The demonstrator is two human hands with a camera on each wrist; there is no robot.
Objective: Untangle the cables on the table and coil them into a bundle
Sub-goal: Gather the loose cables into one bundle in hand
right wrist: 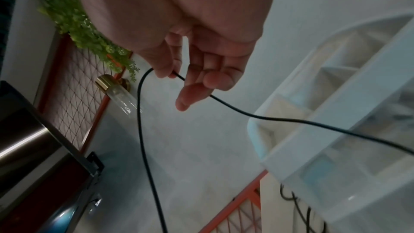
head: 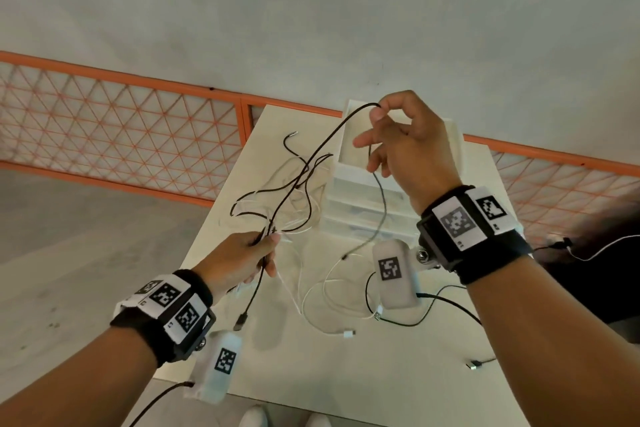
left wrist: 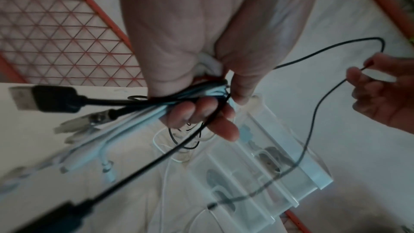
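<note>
**Grey room, orange mesh fence**

Pretty plain spot. The floor (head: 86,253) is light grey concrete, and the wall (head: 311,10) behind has the same pale grey finish. An orange-framed mesh panel (head: 121,128) with a triangle lattice runs along the wall base. A white surface (head: 381,374) stands in front of it. The right wrist view catches green fern-like foliage (right wrist: 74,24) and a brass-and-glass wall lamp (right wrist: 116,93). Soft, even light.

You've got a bunch of black and white cables (head: 273,236) gripped at 8 o'clock above the table, plugs dangling below. One black cable (head: 325,135) runs taut up to 1 o'clock, loops over and hangs down. A loose white cable (head: 323,302) curls on the table at 5 o'clock.
</note>
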